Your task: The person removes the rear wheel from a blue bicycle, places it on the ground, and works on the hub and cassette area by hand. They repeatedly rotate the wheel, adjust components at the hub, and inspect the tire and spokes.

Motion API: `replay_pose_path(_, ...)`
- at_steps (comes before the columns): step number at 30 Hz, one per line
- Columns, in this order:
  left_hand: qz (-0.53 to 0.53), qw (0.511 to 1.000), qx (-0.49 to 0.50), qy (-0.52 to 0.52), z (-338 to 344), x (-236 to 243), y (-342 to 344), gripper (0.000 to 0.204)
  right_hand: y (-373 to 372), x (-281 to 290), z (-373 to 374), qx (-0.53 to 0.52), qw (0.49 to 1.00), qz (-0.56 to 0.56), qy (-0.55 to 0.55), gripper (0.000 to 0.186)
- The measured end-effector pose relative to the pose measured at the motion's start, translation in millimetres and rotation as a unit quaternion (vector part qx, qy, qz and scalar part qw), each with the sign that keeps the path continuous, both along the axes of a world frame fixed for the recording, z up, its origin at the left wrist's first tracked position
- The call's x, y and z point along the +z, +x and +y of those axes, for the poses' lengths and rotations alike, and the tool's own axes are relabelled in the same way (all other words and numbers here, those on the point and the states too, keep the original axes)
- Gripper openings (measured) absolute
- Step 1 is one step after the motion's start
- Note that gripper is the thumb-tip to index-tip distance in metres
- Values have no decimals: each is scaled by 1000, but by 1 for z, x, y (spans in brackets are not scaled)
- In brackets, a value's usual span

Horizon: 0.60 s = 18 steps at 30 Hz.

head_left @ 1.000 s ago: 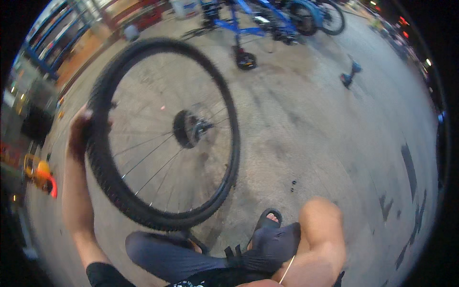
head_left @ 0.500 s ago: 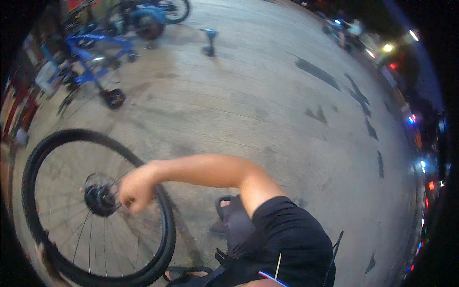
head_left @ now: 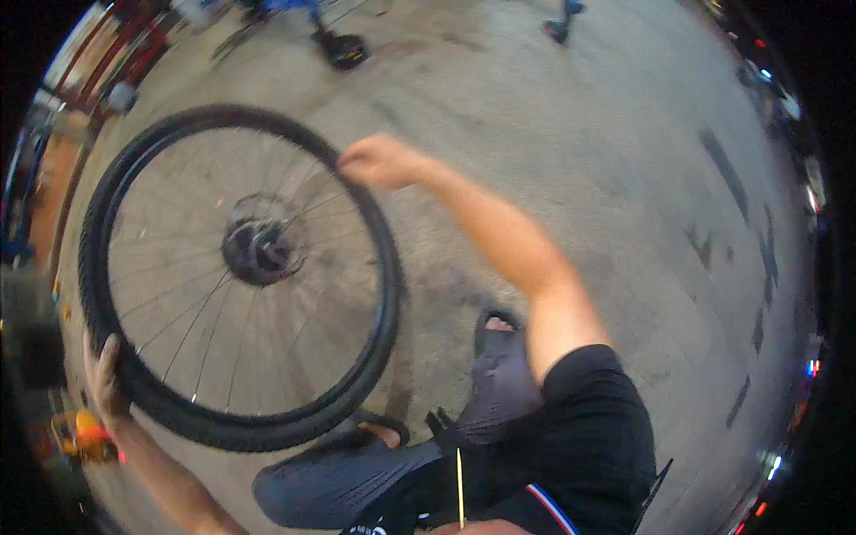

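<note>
A spoked bicycle wheel (head_left: 390, 276) with a black knobbly tyre is held up in front of me on the left. At its middle sits a dark hub (head_left: 254, 250) with a disc. My left hand (head_left: 109, 379) grips the lower left of the tyre, thumb up along its side. At the upper right of the tyre is my right hand (head_left: 382, 162), its fingers curled in and touching the edge; the fingertips are partly blurred.
A blue frame with a small black wheel (head_left: 346, 51) stands beyond the bicycle wheel. A blue-and-black power tool (head_left: 562, 28) stands far off on the concrete floor. My sandalled foot (head_left: 497, 325) is close by, and an orange-yellow object (head_left: 87, 428) lies at the left edge.
My right hand has moved from beside the hub out to the tyre's upper right. In the picture the wheel has shifted up and right as the view turned, and more of my left hand shows.
</note>
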State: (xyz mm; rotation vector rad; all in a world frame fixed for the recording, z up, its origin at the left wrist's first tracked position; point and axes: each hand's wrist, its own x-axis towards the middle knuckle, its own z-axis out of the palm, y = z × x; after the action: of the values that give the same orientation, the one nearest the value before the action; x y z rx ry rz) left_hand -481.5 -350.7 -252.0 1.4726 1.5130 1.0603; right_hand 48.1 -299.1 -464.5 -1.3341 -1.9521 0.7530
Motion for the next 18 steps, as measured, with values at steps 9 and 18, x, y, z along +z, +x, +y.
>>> replay_pose_path(9, 77, 991, 101, -30, -26, 15, -35, 57, 118, -66, -28, -331, 895, 163, -251, 27)
replay_pose_path(18, 124, 989, 79, -17, -20, 19, -6, 59, 26, -149, -42, -188, 905, 54, -376, 33)
